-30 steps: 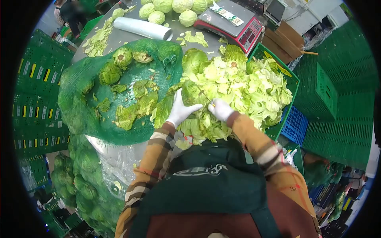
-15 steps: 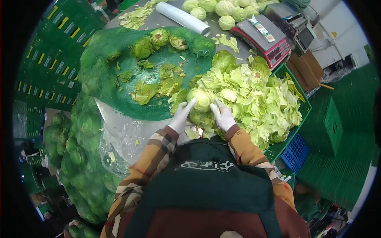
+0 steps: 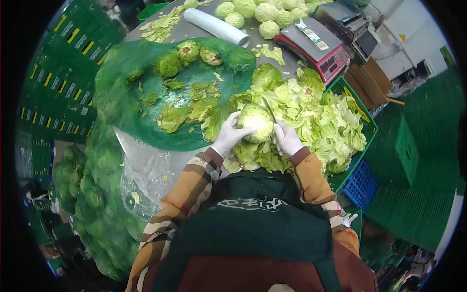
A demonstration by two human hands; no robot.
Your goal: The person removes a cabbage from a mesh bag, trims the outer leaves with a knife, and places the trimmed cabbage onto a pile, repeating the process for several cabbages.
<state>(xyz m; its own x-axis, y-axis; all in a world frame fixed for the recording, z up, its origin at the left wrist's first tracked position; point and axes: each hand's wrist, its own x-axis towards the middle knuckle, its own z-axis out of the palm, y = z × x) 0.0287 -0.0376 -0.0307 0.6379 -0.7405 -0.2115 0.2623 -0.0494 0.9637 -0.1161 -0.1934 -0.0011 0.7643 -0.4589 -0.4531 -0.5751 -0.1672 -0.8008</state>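
Note:
My left hand [image 3: 230, 135], in a white glove, is closed around the left side of a pale green cabbage [image 3: 258, 122]. The cabbage is held just above a heap of loose leaves [image 3: 316, 121], which fills a green crate [image 3: 372, 130]. At the cabbage's right side, my gloved right hand [image 3: 288, 139] grips a knife, its thin dark blade [image 3: 268, 109] pointing up and away from me. The handle is hidden in my fingers. Left of my hands lies an opened green net bag [image 3: 151, 119] with loose leaves and several cabbages on or in it.
A red and grey scale [image 3: 316, 46] stands behind the crate. Several trimmed cabbages [image 3: 267, 12] and a roll of clear film [image 3: 216, 27] lie at the back of the table. Filled net sacks [image 3: 104, 204] are stacked at left, stacked green crates [image 3: 63, 68] beyond. A blue crate [image 3: 360, 185] sits low at right.
The cabbage has been turned and raised slightly, showing a paler face. My left hand has wrapped further round it. My right hand has shifted right, and the knife blade now shows clearly.

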